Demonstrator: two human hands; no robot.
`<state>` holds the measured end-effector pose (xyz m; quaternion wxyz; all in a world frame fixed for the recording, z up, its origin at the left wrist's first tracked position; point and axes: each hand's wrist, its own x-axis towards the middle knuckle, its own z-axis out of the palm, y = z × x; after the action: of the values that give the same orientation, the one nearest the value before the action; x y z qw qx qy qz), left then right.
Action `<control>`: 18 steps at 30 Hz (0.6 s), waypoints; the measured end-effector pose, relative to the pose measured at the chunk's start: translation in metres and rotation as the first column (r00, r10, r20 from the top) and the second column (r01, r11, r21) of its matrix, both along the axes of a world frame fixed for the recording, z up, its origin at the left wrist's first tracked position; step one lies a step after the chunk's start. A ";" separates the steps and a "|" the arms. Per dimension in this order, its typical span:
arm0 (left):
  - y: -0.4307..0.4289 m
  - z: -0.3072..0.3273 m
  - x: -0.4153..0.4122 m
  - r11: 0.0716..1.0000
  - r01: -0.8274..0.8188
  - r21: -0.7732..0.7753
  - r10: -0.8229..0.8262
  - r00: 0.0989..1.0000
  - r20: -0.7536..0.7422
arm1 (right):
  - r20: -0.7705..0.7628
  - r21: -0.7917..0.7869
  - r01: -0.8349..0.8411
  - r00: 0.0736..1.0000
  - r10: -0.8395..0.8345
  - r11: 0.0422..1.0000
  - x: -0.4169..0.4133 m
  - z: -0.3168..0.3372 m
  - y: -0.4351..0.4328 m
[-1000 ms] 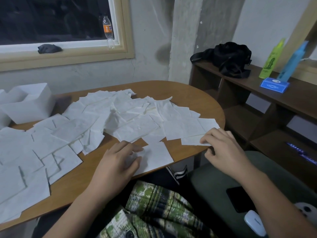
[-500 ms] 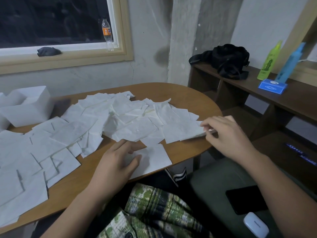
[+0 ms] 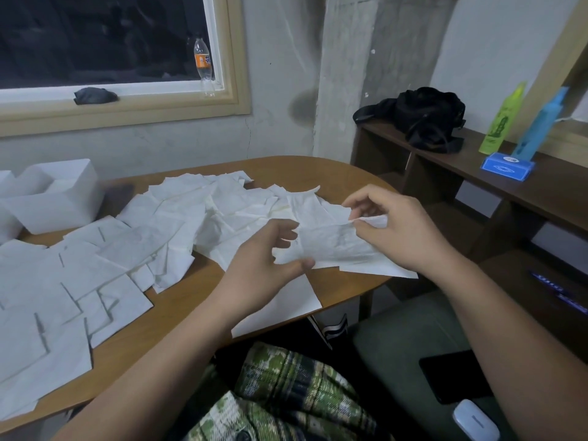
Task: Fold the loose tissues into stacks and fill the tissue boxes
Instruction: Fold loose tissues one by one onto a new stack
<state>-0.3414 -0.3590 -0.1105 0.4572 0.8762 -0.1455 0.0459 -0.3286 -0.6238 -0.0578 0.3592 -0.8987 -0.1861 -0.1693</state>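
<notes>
Several loose white tissues (image 3: 178, 224) lie spread over the oval wooden table (image 3: 343, 173). Between my hands, lifted above the table's near right edge, is one white tissue (image 3: 331, 246). My left hand (image 3: 264, 262) pinches its lower left corner with thumb and fingers. My right hand (image 3: 397, 230) pinches its upper right edge. A folded tissue (image 3: 286, 303) lies flat on the table under my left hand. Open white tissue boxes (image 3: 60, 198) stand at the far left of the table.
A dark wooden shelf unit (image 3: 477, 186) stands right of the table, holding a black bag (image 3: 423, 119), a blue box (image 3: 506, 167) and two bottles. A phone (image 3: 451, 377) and a white case (image 3: 474, 421) lie on the green seat. A bottle (image 3: 203, 63) stands on the windowsill.
My right hand has picked a tissue off the right end of the pile and lifted it. My left hand has left the folded tissue and taken the lifted tissue's lower corner.
</notes>
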 end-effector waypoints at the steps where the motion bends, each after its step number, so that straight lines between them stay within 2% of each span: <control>1: -0.003 0.002 0.002 0.999 -0.001 -0.038 0.000 1.000 -0.031 | -0.019 0.035 -0.018 1.000 0.019 0.999 -0.001 0.001 0.002; 5: -0.004 0.008 0.006 0.977 -0.029 -0.210 0.004 0.993 -0.120 | -0.082 0.148 -0.110 0.989 0.123 0.983 -0.001 -0.001 0.008; 8: 0.005 0.010 0.002 0.970 -0.039 -0.242 0.012 0.994 -0.112 | -0.104 0.232 -0.140 0.980 0.167 0.963 0.001 -0.009 0.013; 14: 0.034 0.000 -0.011 0.930 -0.123 -0.346 0.061 0.981 -0.184 | -0.343 0.348 -0.051 0.923 0.178 0.936 -0.008 -0.043 0.020; 18: 0.048 -0.007 -0.022 0.929 -0.168 -0.330 0.102 0.973 -0.209 | -0.385 0.449 0.027 0.908 0.167 0.893 -0.017 -0.060 0.037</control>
<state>-0.3638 -0.3114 -0.1177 0.6113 0.7906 -0.0305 0.0192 -0.3452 -0.5871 -0.1173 0.5918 -0.8004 -0.0952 0.0002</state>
